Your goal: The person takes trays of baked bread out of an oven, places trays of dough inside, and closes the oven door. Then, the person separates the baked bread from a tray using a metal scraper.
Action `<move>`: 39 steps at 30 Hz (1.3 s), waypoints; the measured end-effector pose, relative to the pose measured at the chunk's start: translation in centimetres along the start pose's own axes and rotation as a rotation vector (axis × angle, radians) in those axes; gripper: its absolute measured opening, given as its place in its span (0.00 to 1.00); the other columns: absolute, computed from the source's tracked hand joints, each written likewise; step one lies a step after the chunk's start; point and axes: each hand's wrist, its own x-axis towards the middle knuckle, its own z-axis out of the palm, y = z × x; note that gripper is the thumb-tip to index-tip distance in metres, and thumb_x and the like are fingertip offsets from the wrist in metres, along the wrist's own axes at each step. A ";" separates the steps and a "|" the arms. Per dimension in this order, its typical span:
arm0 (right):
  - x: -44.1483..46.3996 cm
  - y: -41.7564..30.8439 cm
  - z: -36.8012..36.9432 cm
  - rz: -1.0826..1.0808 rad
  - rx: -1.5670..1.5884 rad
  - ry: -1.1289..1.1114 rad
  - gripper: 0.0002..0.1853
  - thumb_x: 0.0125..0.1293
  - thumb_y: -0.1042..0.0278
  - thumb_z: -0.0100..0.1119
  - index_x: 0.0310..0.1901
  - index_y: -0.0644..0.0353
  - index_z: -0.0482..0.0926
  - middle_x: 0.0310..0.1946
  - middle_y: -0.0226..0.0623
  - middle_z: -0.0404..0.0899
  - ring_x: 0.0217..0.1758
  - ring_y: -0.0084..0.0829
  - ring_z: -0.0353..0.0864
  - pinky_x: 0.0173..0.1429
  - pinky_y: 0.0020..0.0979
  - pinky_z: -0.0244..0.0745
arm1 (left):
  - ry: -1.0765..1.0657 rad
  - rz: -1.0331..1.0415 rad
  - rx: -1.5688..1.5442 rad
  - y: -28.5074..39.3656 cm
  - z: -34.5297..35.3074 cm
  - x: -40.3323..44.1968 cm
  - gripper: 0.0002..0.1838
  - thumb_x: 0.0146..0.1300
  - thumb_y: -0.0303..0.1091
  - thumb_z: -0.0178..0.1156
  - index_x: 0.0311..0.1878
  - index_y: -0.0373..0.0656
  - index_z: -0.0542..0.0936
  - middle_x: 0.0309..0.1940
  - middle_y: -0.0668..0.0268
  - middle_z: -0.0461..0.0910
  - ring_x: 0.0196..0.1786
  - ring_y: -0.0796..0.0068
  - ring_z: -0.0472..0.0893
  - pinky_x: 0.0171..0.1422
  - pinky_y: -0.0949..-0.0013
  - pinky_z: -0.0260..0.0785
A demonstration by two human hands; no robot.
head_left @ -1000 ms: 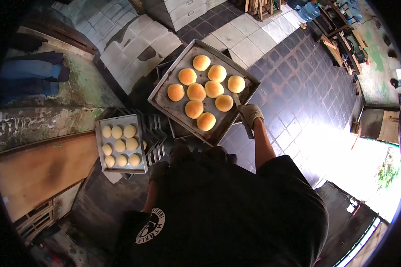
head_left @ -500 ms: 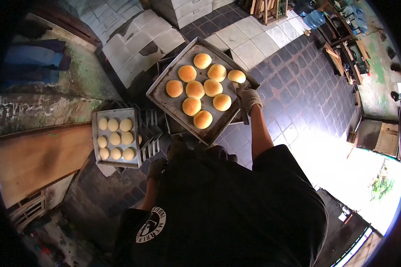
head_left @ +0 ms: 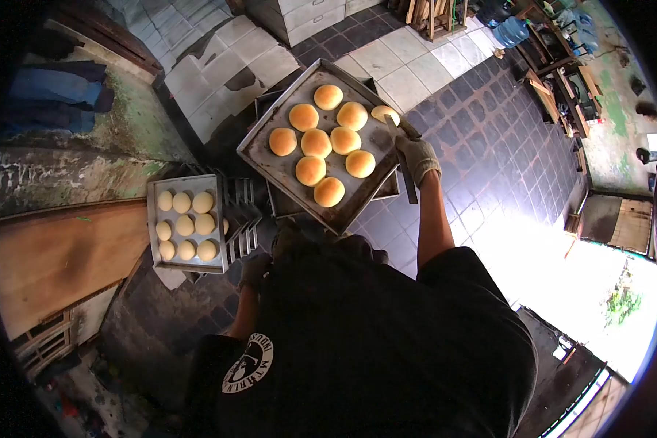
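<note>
My right hand [head_left: 418, 158], in a pale work glove, is closed round a flat dark tool [head_left: 410, 182] like a scraper or spatula. Its tip reaches the right corner of a metal baking tray [head_left: 281, 175]. A bun [head_left: 384, 114] at that corner is partly covered by the tool; whether it is lifted I cannot tell. Several golden round buns [head_left: 316, 143] sit on the tray. My left hand [head_left: 254, 271], in a dark-looking glove, hangs low beside my body, its fingers too dark to make out. It is nearest a rack of trays [head_left: 242, 219].
On the left, a tray [head_left: 186, 266] of several pale dough balls [head_left: 184, 224] tops the stacked rack. A wooden board [head_left: 69, 255] stands beyond it. Dark floor tiles [head_left: 482, 139] stretch right, towards shelves [head_left: 555, 80] and a water jug [head_left: 511, 32]. White drawers [head_left: 314, 22] stand at the top.
My right hand has moved slightly right and down, away from the tray's edge, and the tool has turned. The corner bun now shows less of its top. The other buns stay put on the tray.
</note>
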 end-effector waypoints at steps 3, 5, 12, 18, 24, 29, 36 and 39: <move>-0.1 -0.2 0.5 -0.047 0.105 0.008 0.21 0.70 0.51 0.64 0.43 0.65 0.87 0.26 0.36 0.83 0.25 0.30 0.82 0.29 0.34 0.79 | 0.001 -0.164 -0.269 -0.8 1.0 -0.4 0.09 0.64 0.37 0.63 0.46 0.51 0.84 0.43 0.60 0.86 0.48 0.51 0.86 0.50 0.51 0.78; 0.1 -0.1 0.6 -0.089 0.138 0.000 0.20 0.71 0.51 0.64 0.45 0.64 0.87 0.27 0.34 0.83 0.25 0.29 0.82 0.29 0.34 0.79 | -0.015 -0.301 -0.475 -1.0 1.3 -0.9 0.09 0.64 0.38 0.64 0.46 0.51 0.84 0.42 0.60 0.86 0.48 0.51 0.86 0.49 0.51 0.78; 0.7 0.5 0.6 -0.079 0.223 -0.021 0.19 0.71 0.50 0.64 0.47 0.60 0.87 0.27 0.32 0.83 0.25 0.27 0.80 0.28 0.33 0.78 | 0.080 -0.040 -0.125 -1.4 1.6 -2.2 0.08 0.64 0.37 0.64 0.46 0.53 0.83 0.43 0.61 0.86 0.48 0.51 0.86 0.49 0.51 0.79; 0.0 0.6 0.6 -0.051 0.189 -0.048 0.19 0.71 0.50 0.65 0.50 0.59 0.87 0.27 0.30 0.82 0.24 0.24 0.79 0.28 0.30 0.76 | 0.105 -0.020 -0.172 -2.3 2.5 -2.3 0.11 0.63 0.34 0.66 0.48 0.53 0.82 0.43 0.61 0.86 0.48 0.50 0.86 0.48 0.52 0.79; -1.0 0.3 1.5 -0.129 0.346 -0.016 0.18 0.69 0.51 0.65 0.37 0.61 0.89 0.25 0.32 0.84 0.28 0.25 0.81 0.33 0.32 0.74 | 0.166 0.018 -0.232 -0.6 1.0 -2.9 0.10 0.63 0.33 0.66 0.48 0.52 0.82 0.43 0.59 0.86 0.48 0.50 0.86 0.49 0.53 0.79; -1.9 -1.8 2.7 -0.104 0.326 -0.092 0.14 0.73 0.55 0.64 0.41 0.60 0.85 0.24 0.29 0.80 0.22 0.24 0.77 0.27 0.30 0.73 | 0.053 -0.128 -0.134 2.5 -3.1 -3.1 0.11 0.62 0.31 0.66 0.48 0.50 0.83 0.43 0.59 0.87 0.48 0.51 0.87 0.49 0.54 0.79; -2.0 -2.8 7.9 -0.085 0.078 -0.187 0.21 0.70 0.49 0.64 0.25 0.57 0.81 0.18 0.30 0.78 0.17 0.26 0.76 0.23 0.33 0.71 | 0.024 -0.234 -0.311 -1.0 1.3 -3.9 0.10 0.63 0.36 0.64 0.48 0.50 0.83 0.44 0.59 0.87 0.49 0.52 0.87 0.50 0.53 0.79; 2.1 -1.1 12.3 -0.198 -0.172 -0.180 0.23 0.69 0.46 0.62 0.27 0.60 0.83 0.18 0.34 0.79 0.18 0.29 0.80 0.25 0.36 0.73 | 0.039 -0.180 -0.272 -1.2 0.6 -4.7 0.11 0.62 0.38 0.64 0.47 0.49 0.83 0.45 0.59 0.87 0.49 0.51 0.87 0.50 0.52 0.79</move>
